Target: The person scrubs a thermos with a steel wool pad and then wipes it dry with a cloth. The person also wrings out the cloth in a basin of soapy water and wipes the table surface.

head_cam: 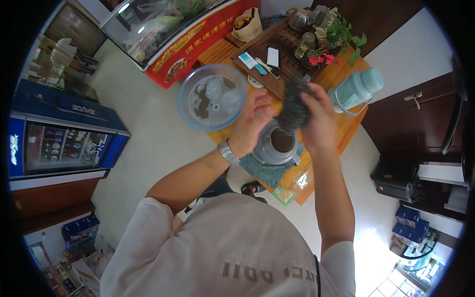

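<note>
My right hand (319,120) grips a dark, fibrous pad (295,102), probably a scouring pad, blurred by motion. It is above the mouth of a grey, round vessel (264,150) with a brownish interior. The vessel stands on a blue-green cloth (269,173) at the wooden table's near side. My left hand (248,130), wearing a metal-banded watch (228,152), is beside the vessel's upper left with fingers bent and apart. Nothing shows in it. Left of this hand is a clear bluish plastic basin (182,107) of soapy water with foam.
A pale green thermos jug (356,91) stands to the right. Beyond my hands, a tea tray (287,37) bears phones, a brush (267,67), a glass jar (301,49), a kettle (299,19) and a flowering plant (339,33). A red-fronted display case (193,44) adjoins the table.
</note>
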Available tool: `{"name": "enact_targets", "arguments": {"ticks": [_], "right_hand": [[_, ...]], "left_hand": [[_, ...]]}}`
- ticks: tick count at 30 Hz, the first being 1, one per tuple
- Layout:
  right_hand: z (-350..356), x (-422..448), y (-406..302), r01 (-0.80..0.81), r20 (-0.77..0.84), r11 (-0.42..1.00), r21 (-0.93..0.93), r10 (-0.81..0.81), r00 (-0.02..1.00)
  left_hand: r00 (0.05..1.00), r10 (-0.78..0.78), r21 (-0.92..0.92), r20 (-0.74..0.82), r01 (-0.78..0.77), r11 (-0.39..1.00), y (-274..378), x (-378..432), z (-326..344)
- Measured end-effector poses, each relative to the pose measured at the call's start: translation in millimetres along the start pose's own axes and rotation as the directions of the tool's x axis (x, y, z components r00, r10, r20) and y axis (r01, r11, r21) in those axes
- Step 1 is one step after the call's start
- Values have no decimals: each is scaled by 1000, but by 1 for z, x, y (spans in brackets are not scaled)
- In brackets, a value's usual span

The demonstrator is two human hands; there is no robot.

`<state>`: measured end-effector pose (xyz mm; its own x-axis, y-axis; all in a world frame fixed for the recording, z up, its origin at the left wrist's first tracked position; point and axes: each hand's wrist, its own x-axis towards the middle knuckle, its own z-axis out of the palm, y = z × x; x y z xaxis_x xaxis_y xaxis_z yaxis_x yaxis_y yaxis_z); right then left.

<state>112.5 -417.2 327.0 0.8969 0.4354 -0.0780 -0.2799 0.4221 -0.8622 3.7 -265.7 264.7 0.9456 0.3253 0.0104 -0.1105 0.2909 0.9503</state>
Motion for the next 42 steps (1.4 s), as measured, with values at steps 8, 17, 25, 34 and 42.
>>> {"name": "enact_targets", "arguments": {"ticks": [8,17,25,34,42], "right_hand": [[49,-33,30,144,86,731,-667,-116,990],[-138,-153,54,-318,-366,432,-844,-29,930],[-123,-100,84,-314,-227,355,-881,265,937],[-162,-94,120,-264,-78,569,-779,330,941],[-180,-145,107,-461,-281,761,-457,368,886]], "left_hand": [[900,-412,-133,-141,395,909,-22,36,-173],[949,246,907,-197,82,413,-101,66,-265],[901,-276,843,336,-157,514,-151,-46,-179],[945,-251,977,208,-188,103,-249,-55,-149],[928,-360,992,92,-56,111,-253,-49,-124]]}}
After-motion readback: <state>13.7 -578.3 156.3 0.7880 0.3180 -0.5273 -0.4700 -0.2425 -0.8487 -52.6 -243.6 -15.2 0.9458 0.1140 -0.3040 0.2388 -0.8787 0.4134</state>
